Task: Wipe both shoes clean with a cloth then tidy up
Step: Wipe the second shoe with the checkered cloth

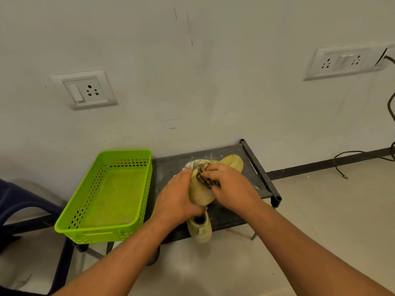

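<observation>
A tan shoe is held up over the low black rack. My left hand grips its heel end from the left side. My right hand presses a dark striped cloth against the shoe's upper near the white laces. The toe of this shoe points toward the wall. A second tan shoe sits upright at the rack's front edge, just below my left hand, with its opening facing up.
An empty lime-green perforated basket rests on the rack's left half. A dark blue chair stands at the far left. The wall behind carries sockets, and a black cable trails on the floor at right.
</observation>
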